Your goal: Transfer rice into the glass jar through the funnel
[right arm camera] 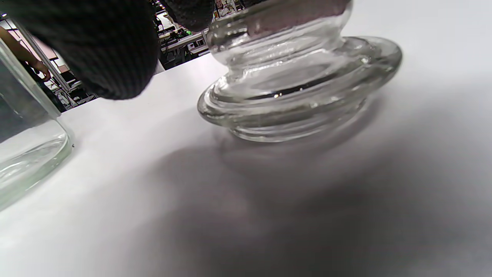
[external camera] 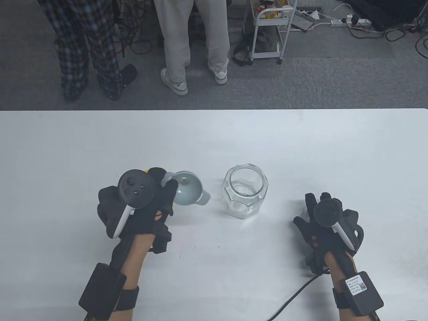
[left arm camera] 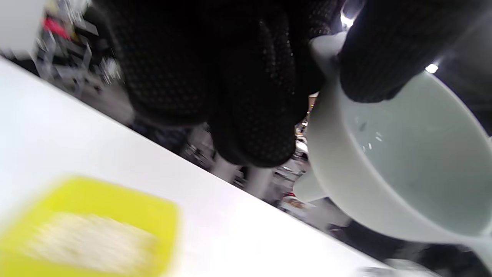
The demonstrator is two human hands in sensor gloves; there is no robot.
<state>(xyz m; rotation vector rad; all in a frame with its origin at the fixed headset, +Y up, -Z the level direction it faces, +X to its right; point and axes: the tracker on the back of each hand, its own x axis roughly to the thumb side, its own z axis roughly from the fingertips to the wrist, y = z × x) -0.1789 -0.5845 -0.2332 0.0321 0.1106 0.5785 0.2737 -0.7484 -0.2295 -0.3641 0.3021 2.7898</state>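
My left hand (external camera: 169, 189) grips a pale funnel (external camera: 188, 192) by its rim and holds it tilted above the table, left of the glass jar (external camera: 245, 195). In the left wrist view the thumb (left arm camera: 369, 57) presses inside the funnel's (left arm camera: 403, 173) rim near its tab. The jar stands upright, open and empty. A yellow tray of rice (left arm camera: 88, 231) lies under my left hand; only a corner (external camera: 146, 171) shows in the table view. My right hand (external camera: 312, 209) hovers over the glass lid (right arm camera: 300, 88), which stands on the table right of the jar (right arm camera: 23, 154). Whether it grips the lid is unclear.
The white table (external camera: 214, 140) spreads far behind the jar, and its far edge runs across the middle of the table view. Two people (external camera: 187, 43) stand on the floor beyond it. A cable (external camera: 294, 294) trails from my right wrist.
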